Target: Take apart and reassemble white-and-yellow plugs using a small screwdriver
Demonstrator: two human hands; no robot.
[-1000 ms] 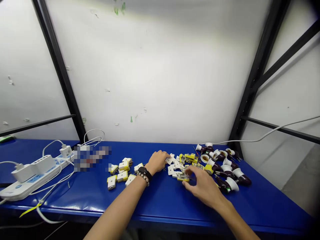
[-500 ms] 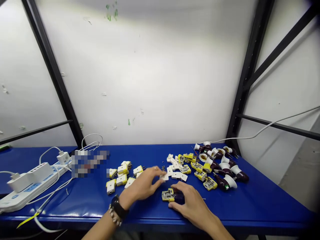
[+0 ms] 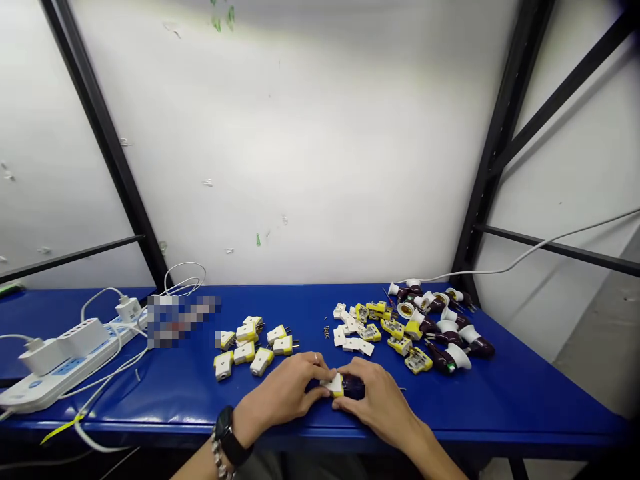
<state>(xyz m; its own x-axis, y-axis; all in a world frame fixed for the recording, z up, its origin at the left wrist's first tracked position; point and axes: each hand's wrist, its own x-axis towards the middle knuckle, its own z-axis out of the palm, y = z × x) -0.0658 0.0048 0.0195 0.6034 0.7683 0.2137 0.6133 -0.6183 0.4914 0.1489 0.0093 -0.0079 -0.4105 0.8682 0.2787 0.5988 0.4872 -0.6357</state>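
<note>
Both my hands meet near the front edge of the blue table [image 3: 165,393]. My left hand [image 3: 287,393] and my right hand [image 3: 377,400] pinch one small plug part [image 3: 336,385] between them, with a white cover on a yellow base. A dark object lies under my right fingers; I cannot make out what it is. A black watch and a bead bracelet are on my left wrist. Behind the hands lie loose white covers and yellow plug bases [image 3: 367,330]. To the left sits a group of assembled yellow-and-white plugs [image 3: 250,347].
Dark lamp holders with white collars [image 3: 445,327] are heaped at the right. A white power strip [image 3: 55,363] with chargers and cables lies at the left. A blurred patch [image 3: 180,317] sits behind the plugs. Black shelf posts stand at both sides against a white wall.
Both hands pulled back from the parts pile to the table's front. The left brought a white cover, the right a yellow base, and the cover now sits on the base between them.
</note>
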